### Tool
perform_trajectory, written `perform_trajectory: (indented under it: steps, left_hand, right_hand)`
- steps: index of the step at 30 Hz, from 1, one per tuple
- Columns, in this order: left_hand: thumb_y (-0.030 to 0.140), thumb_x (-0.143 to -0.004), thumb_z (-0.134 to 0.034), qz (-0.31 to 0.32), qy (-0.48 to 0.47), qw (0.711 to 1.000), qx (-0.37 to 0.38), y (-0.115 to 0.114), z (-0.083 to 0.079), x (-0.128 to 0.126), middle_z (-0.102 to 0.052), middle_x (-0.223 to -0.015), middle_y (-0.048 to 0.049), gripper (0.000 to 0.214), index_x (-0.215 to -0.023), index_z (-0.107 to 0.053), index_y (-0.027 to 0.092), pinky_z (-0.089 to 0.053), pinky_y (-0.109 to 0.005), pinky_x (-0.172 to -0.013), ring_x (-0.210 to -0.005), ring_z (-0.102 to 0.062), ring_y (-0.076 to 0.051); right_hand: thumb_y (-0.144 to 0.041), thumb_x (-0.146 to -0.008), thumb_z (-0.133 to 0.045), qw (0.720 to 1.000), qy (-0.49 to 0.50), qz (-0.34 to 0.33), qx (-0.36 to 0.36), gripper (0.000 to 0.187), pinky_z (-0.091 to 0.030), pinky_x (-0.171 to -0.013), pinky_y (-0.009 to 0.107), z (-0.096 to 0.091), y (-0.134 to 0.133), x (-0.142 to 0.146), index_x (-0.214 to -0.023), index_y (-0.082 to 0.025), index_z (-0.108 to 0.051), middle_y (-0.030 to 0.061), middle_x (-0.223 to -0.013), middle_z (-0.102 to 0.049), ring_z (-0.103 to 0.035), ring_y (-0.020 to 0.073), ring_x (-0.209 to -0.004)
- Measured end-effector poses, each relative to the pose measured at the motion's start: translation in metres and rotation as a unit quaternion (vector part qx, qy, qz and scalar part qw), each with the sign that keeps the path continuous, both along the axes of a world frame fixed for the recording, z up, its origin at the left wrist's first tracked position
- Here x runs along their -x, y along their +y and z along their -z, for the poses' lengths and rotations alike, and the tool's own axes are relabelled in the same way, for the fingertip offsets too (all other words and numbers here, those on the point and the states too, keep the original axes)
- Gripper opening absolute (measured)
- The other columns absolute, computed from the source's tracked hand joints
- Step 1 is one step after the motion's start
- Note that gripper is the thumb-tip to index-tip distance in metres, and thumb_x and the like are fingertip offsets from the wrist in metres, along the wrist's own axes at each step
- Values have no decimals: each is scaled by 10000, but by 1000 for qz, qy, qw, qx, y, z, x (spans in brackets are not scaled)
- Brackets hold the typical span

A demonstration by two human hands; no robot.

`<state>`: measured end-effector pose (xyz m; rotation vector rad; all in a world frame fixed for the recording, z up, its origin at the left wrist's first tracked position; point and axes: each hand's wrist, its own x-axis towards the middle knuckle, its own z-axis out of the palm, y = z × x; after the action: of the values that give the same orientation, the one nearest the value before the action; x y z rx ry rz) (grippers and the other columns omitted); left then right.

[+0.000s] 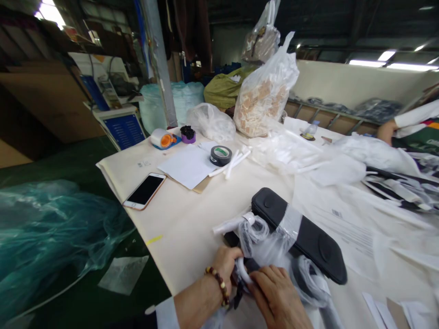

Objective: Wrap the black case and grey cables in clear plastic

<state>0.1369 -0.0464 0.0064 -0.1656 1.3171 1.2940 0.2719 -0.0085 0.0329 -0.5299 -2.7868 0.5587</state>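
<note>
Head camera view shows the person's right hand [276, 297] nearest, its bent fingers lying together against a white curved piece [244, 272]; the fingertips are hidden, so I cannot tell whether it grips. The left hand [222, 267], wearing a beaded bracelet [218, 284], pinches the upper end of that piece with its thumb and curled fingers. The white curved piece sits between the two hands, over the near edge of the pale-covered table [195, 214]. Just beyond them lie a coiled clear bundle [254, 230] and a long black padded part [298, 233] with clear wrap around its middle. Farther left a phone [144, 192] lies face up near the table's edge, beside white paper [187, 167]; a black tape roll [220, 155] rests on the paper's right side, with white tubes [236, 162] next to it. Toward the far end stands a clear bag full of tan pieces [259, 107], and at far right shows another person's white sleeve [418, 114].
</note>
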Motion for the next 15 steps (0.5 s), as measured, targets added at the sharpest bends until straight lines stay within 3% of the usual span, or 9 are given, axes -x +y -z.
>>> perform_trajectory:
  steps: [7, 15]
  left_hand:
    - [217, -779, -578, -16, 111, 993, 25, -4, 21, 0, -378, -485, 91, 253, -576, -440, 157, -283, -192, -432, -414, -349, -60]
    - [105, -532, -577, 61, 182, 981, 25, -5, 15, 12, -385, -385, 76, 167, -512, -440, 197, -176, -234, -364, -356, -374, -109]
  right_hand:
    - [-176, -860, -481, 999, -18, -38, -35, 97, -386, -633, 272, 6, 7, 0, -880, -231, -558, -5, -753, -598, -559, 157, -706]
    - [-224, -913, -390, 998, -10, 9, -64, 184, -316, -643, 302, 11, 1, 1, -842, -224, -561, 7, -740, -573, -497, 185, -697]
